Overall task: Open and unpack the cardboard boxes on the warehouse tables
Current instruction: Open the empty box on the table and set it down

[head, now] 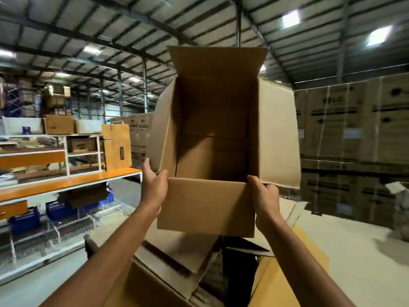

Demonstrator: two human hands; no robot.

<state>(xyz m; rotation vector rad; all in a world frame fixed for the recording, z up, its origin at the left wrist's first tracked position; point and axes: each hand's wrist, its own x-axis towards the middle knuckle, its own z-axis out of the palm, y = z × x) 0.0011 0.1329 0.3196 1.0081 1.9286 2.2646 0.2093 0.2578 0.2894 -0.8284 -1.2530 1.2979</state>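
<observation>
**Position of the workpiece.** The brown corrugated cardboard box (205, 204) is held in the air in front of you, between both hands. Its mouth faces you and all four flaps are folded outward. The part of the interior that shows holds nothing. The long axis of the box runs from the mouth away from you and slightly upward, so the closed bottom is the far end.

**Grip state.** Your right hand (264, 196) grasps the lower right corner of the mouth. The thumb hooks over the rim to the inside, and the fingers (271, 188) curl round the outside beneath the right flap. Your left hand (153, 185) lies against the lower left corner. Its fingers (147, 163) extend along the outer wall behind the left flap, and its thumb rests at the edge of the near flap. This hand presses rather than clenches.

**Governing relation.** Both hands sit at the near, lower end of the box, level with each other. Neither hand is nearer to the far end, so most of the box projects beyond and above the fingers. A pile of flattened brown cardboard sheets (177, 251) lies directly below, apart from the box.

**Judgement.** The box appears to be unpacked, so the next move is probably to set it aside or flatten it. Any turn pivots about the near rim, so expect the far end to swing wide. Only the right hand has a closed grip, so a slip is more likely on the left side.
</observation>
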